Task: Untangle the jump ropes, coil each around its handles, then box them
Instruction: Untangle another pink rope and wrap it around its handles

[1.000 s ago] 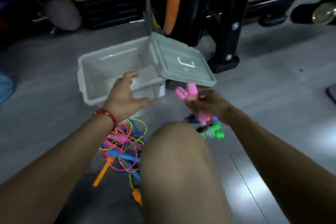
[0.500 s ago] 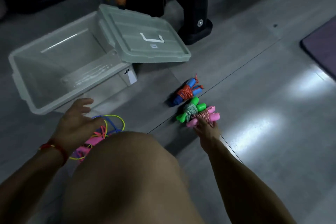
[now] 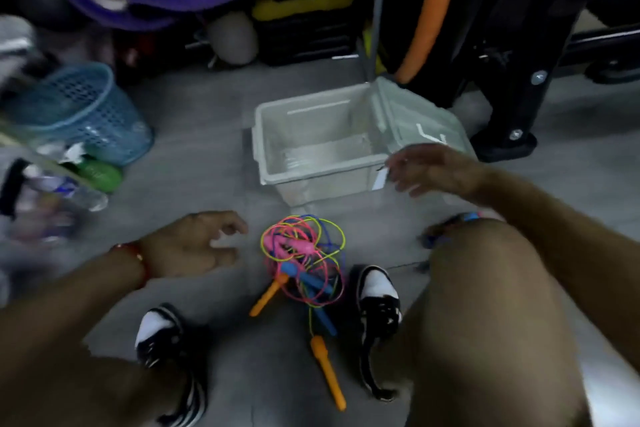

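A tangle of pink, yellow, blue and orange jump ropes (image 3: 303, 262) lies on the grey floor between my two shoes, with orange handles (image 3: 327, 371) sticking out toward me. My left hand (image 3: 194, 246) hovers just left of the tangle, fingers loosely spread, holding nothing. My right hand (image 3: 429, 168) is in the air over the near right corner of the pale plastic box (image 3: 266, 146), fingers spread and empty. The box stands with its hinged lid (image 3: 419, 118) flipped to the right. A coiled rope with blue handles (image 3: 446, 227) peeks out behind my right knee.
A blue mesh basket (image 3: 79, 114) lies tipped at the left with bottles and a green object beside it. Rolled mats, a yellow-and-black toolbox (image 3: 304, 24) and a black equipment frame (image 3: 505, 90) line the back. My right knee (image 3: 485, 305) hides the floor at the right.
My right hand let go of the pink coiled rope beside the other coiled ropes and lifted toward the box. The view swung left, and my left hand moved off the tangle.
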`<state>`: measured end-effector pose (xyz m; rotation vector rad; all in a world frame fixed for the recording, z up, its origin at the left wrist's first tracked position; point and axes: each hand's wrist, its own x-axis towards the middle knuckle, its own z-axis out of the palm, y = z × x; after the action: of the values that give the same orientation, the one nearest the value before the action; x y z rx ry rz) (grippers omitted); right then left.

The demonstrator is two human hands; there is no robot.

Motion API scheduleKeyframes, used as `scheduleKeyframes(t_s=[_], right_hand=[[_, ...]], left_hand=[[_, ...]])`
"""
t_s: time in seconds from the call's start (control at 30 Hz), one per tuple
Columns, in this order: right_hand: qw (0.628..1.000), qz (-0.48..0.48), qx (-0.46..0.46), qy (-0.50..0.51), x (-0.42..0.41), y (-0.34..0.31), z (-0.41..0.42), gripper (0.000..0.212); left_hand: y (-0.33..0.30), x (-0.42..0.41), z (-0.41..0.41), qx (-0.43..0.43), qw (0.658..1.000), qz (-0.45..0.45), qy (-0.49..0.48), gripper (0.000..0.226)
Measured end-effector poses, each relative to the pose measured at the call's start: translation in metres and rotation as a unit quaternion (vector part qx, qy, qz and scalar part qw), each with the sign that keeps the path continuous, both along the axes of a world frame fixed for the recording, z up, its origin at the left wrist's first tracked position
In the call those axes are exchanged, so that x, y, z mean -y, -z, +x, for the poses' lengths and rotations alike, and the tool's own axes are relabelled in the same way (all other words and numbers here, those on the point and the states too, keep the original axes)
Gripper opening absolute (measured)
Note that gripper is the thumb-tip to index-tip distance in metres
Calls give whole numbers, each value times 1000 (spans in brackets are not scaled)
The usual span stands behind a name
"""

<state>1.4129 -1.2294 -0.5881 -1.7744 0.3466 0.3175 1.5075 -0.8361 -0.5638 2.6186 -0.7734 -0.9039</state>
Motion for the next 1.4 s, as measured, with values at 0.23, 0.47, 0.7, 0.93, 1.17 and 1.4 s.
scheduleKeyframes(t_s=[0.23,0.47,0.7,0.93,1.17,1.4], right_hand=[[863,-388,21,-322,-105,11,89,24],[890,-328,-95,-303,-197,181,54,51],[963,-259,-81,-7,-214,259,29,15],[987,-67,-40,143,-203,181,85,17],[967,22,-21,-252,-226,-22,96,15],[944,-144,94,-282,-241,-79,68,13]], left_hand=[[17,-43,-19,10,994,107,-34,47],[36,-84,-41,-2,989,149,-25,56],[35,-88,-36,-16,990,139,-20,50],[15,-59,-23,37,989,140,-35,51],[22,-44,-26,43,985,-119,-116,74],[4,-70,-28,-40,897,-378,-224,11]])
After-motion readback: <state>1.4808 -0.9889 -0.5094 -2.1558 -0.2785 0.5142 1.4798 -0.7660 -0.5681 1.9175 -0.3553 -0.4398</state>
